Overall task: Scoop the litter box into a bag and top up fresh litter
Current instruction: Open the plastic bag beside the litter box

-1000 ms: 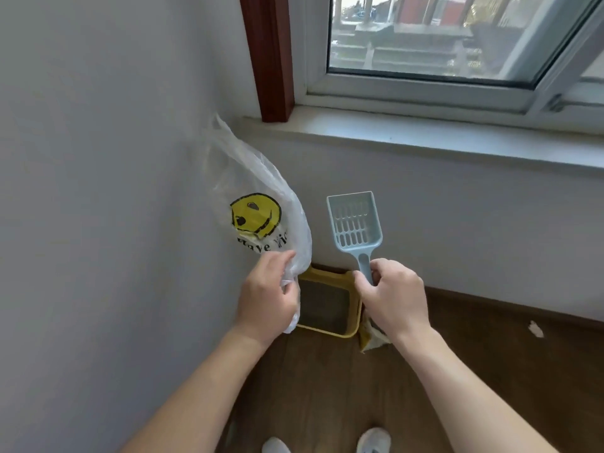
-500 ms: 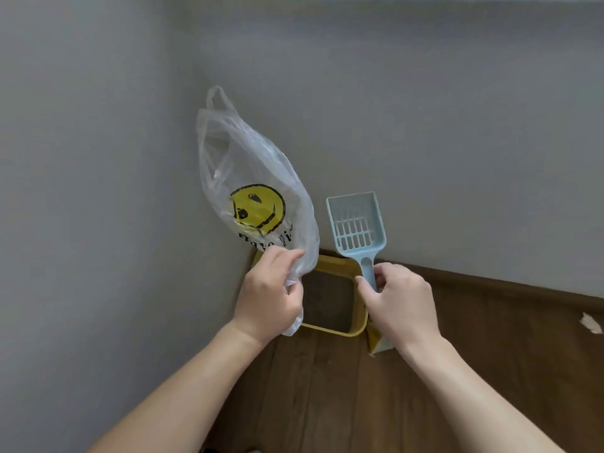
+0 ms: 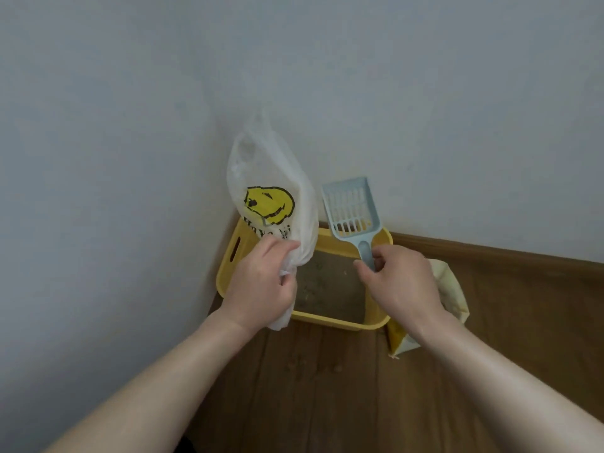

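A yellow litter box (image 3: pixel 228 256) with grey litter sits on the floor in the room's corner. My left hand (image 3: pixel 261 286) grips a bunched white plastic bag (image 3: pixel 277 178) with a yellow smiley print, held up over the box's left side. My right hand (image 3: pixel 402 282) holds the handle of a pale blue slotted scoop (image 3: pixel 351 206), its head raised above the box's far edge. A pale yellow litter sack (image 3: pixel 454 289) stands just right of the box, partly behind my right wrist.
White walls (image 3: pixel 130 125) meet in the corner behind the litter box. A brown skirting board (image 3: pixel 490 253) runs along the right wall. Brown wood flooring (image 3: pixel 327 387) spreads in front of the box, with a few small grains on it.
The view has tilted downward, so the window is out of sight and the litter box shows fully. Both hands, bag and scoop now hang lower and closer over the box.
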Demonstrator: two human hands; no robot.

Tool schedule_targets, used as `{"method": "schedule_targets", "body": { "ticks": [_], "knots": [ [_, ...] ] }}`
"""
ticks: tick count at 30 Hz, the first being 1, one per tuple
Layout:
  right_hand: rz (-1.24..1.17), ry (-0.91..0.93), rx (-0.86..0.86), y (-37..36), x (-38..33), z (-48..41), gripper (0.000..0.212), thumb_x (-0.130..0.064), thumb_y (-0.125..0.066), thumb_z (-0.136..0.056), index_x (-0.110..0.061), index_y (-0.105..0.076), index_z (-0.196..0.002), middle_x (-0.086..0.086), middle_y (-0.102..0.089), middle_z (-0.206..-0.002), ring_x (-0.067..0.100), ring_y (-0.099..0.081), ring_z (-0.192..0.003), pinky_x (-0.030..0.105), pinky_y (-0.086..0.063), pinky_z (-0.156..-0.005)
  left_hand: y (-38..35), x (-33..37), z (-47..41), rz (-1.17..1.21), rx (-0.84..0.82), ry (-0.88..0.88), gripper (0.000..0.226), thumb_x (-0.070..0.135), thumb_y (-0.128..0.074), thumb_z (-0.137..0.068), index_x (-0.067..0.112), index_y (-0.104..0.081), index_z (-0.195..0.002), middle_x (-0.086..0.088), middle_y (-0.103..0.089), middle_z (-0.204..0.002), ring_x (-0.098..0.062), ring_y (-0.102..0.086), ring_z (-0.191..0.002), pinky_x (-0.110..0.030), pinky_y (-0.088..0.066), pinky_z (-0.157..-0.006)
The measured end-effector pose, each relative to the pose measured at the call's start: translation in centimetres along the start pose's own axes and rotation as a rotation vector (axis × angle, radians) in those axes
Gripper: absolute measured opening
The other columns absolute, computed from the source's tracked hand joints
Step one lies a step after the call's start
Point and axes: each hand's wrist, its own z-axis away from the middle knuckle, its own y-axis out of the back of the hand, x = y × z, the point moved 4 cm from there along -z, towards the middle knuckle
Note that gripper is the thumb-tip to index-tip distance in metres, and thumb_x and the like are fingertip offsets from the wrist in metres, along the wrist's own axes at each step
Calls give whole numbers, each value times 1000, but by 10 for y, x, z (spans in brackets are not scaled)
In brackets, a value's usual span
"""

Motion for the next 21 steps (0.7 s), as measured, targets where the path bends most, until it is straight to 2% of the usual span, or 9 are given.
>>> {"method": "schedule_targets", "body": {
  "ticks": [3, 8, 11, 14, 18, 21],
  "knots": [
    [35, -1, 2, -6, -5, -11, 26, -46, -60, -89, -26, -60, -73, -8, -58, -64, 12, -55, -59, 36, -49, -54, -3, -12, -7, 1, 14, -6, 44, -2, -71, -75, 5, -66, -118, -5, -61, -105, -12, -57, -89, -13, -47, -76],
    [78, 18, -9, -4, -32, -34, 21, -45, -63, -89, -29, -59, -76, -11, -56, -64, 5, -53, -57, 25, -43, -49, 11, -23, -20, 18, 42, 8, 45, 2, -71, -76, 10, -64, -120, -1, -59, -109, -14, -61, -85, -28, -58, -69],
    [100, 54, -31, -5, -41, -44, 19, -46, -64, -89, -28, -62, -83, -13, -59, -68, 4, -56, -59, 22, -47, -52, 16, -28, -22, 24, 38, 5, 45, 3, -71, -77, 10, -64, -121, -1, -59, -111, -12, -60, -92, -19, -53, -79],
    [96, 104, -52, -15, -35, -57, 19, -47, -65, -88, -28, -63, -83, -13, -60, -65, 3, -58, -57, 25, -53, -54, 9, -40, -25, 7, 27, 19, 44, 2, -71, -77, 9, -64, -121, -1, -59, -108, -8, -55, -92, -16, -51, -80],
    [123, 165, -95, -34, -16, -71, 21, -49, -65, -86, -28, -64, -81, -11, -61, -63, 3, -58, -56, 28, -55, -56, -8, -54, -30, -54, 17, 45, 43, 5, -68, -79, 10, -63, -122, -1, -58, -108, -14, -58, -88, -29, -58, -73],
    [95, 184, -136, -42, -3, -80, 20, -49, -66, -86, -30, -64, -82, -11, -62, -62, 2, -61, -56, 26, -57, -57, -17, -51, -32, -92, 25, 86, 42, 9, -66, -82, 12, -62, -124, 0, -57, -109, -15, -59, -86, -32, -58, -71]
  ]
}}
